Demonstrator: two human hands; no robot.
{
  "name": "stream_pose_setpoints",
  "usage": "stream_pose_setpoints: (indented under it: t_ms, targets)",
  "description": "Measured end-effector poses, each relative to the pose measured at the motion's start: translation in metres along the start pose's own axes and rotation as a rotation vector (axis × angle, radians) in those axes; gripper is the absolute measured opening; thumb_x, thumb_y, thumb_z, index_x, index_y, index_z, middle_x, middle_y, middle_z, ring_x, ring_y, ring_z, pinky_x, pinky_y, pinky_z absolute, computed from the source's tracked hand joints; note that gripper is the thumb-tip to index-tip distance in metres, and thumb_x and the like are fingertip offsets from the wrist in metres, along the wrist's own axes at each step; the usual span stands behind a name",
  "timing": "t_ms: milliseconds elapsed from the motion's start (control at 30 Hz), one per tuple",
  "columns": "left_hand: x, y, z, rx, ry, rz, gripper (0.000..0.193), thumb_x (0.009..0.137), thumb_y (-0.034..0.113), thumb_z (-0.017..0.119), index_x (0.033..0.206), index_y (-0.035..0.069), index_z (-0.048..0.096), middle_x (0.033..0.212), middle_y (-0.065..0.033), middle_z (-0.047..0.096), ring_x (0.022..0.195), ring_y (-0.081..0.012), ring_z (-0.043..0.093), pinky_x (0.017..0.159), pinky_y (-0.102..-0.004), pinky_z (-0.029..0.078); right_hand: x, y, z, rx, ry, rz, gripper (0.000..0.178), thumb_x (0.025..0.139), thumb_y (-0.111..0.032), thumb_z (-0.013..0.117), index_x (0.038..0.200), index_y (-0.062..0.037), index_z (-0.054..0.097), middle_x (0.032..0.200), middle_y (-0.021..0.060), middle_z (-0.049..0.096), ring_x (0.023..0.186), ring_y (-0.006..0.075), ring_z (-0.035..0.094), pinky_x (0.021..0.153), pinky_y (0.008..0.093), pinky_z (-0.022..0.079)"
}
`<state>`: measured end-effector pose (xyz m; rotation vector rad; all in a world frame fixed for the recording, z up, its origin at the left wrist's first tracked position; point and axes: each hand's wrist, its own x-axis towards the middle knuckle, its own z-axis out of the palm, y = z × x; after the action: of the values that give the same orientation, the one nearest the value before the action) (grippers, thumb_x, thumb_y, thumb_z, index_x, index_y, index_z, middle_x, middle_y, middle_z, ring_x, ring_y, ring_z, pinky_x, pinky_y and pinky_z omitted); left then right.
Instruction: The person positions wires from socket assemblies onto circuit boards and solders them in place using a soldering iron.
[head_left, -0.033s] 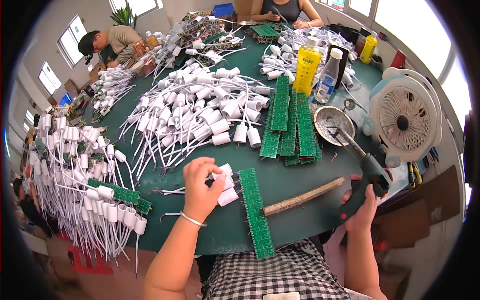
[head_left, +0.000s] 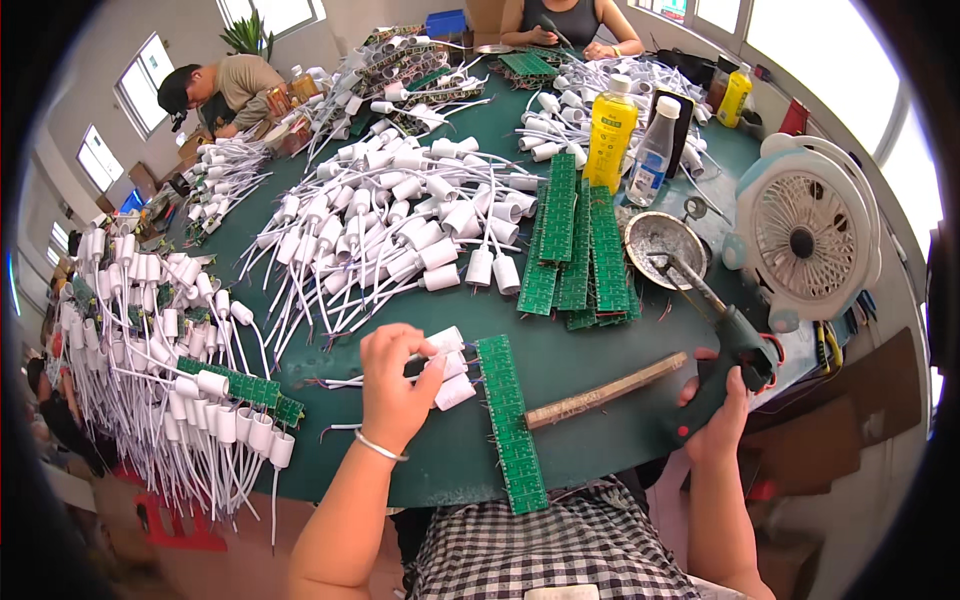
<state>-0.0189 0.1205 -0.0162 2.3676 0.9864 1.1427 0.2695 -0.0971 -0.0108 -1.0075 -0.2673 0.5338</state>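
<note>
My left hand (head_left: 398, 385) has its thumb and forefinger pinched at a white cylindrical lamp holder (head_left: 452, 366), one of a small row with white cables. Thin wires run from these holders to the left edge of a long green circuit board strip (head_left: 513, 425), which overhangs the table's near edge. In my right hand (head_left: 722, 412) is a dark green soldering gun (head_left: 742, 355). Its metal barrel points away and to the left, with the tip over a round metal dish (head_left: 664, 246). Between the strip and my right hand lies a wooden stick (head_left: 606, 390).
Beyond the dish is a stack of green board strips (head_left: 575, 240). A large pile of white lamp holders (head_left: 400, 210) spreads over the table (head_left: 420, 480), with more at left (head_left: 190, 360). Bottles (head_left: 610, 130) and a fan (head_left: 805, 240) stand at right. Two people work farther back.
The whole view has shifted very slightly. Both hands keep their grips, and nothing has been picked up or let go.
</note>
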Motion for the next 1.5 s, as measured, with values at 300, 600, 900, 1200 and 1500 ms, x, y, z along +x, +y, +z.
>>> stream_pose_setpoints:
  t_ms: [300, 600, 900, 1200, 1500]
  targets:
    - [-0.047, 0.028, -0.018, 0.224, -0.203, -0.042, 0.034, 0.074, 0.016, 0.077, 0.102, 0.009, 0.06, 0.096, -0.0046, 0.061, 0.09, -0.0279, 0.056, 0.084, -0.0413, 0.04, 0.004, 0.009, -0.015, 0.127, -0.127, 0.077, 0.039, 0.097, -0.029, 0.051, 0.126, -0.0041, 0.044, 0.11, 0.0147, 0.062, 0.064, 0.0189, 0.06, 0.055, 0.032, 0.051]
    - [0.034, 0.038, -0.007, 0.676, -0.036, 0.473, 0.036, 0.073, 0.015, 0.074, 0.108, 0.016, 0.063, 0.115, -0.002, 0.055, 0.11, -0.0254, 0.049, 0.1, -0.0461, 0.031, -0.001, 0.004, -0.006, 0.059, -0.13, 0.065, 0.04, 0.098, -0.033, 0.051, 0.123, -0.0024, 0.048, 0.11, 0.0129, 0.062, 0.063, 0.0174, 0.058, 0.055, 0.0309, 0.05]
    - [-0.06, 0.061, -0.039, -0.083, -0.623, 0.496, 0.056, 0.077, 0.036, 0.076, 0.125, 0.014, 0.057, 0.121, -0.0081, 0.053, 0.107, -0.0277, 0.056, 0.091, -0.0413, 0.047, 0.001, 0.005, -0.012, 0.115, -0.095, 0.106, 0.045, 0.094, -0.031, 0.054, 0.125, -0.0008, 0.044, 0.109, 0.0162, 0.06, 0.061, 0.0201, 0.059, 0.051, 0.0326, 0.051]
    - [-0.077, 0.086, -0.004, -0.048, -0.426, 0.371, 0.04, 0.075, 0.028, 0.078, 0.109, 0.01, 0.068, 0.109, -0.0066, 0.061, 0.089, -0.0244, 0.064, 0.077, -0.0358, 0.055, 0.007, 0.015, -0.018, 0.169, -0.029, 0.164, 0.047, 0.095, -0.035, 0.054, 0.124, 0.0003, 0.043, 0.11, 0.0168, 0.061, 0.059, 0.0186, 0.058, 0.049, 0.0306, 0.05]
    - [0.055, 0.002, -0.045, 0.243, 0.134, 0.089, 0.029, 0.08, 0.019, 0.071, 0.103, 0.005, 0.063, 0.098, -0.0129, 0.064, 0.091, -0.0313, 0.06, 0.083, -0.0391, 0.047, 0.005, 0.009, -0.014, 0.154, 0.037, 0.122, 0.044, 0.095, -0.038, 0.053, 0.12, -0.0015, 0.048, 0.108, 0.013, 0.062, 0.057, 0.016, 0.056, 0.048, 0.0286, 0.048]
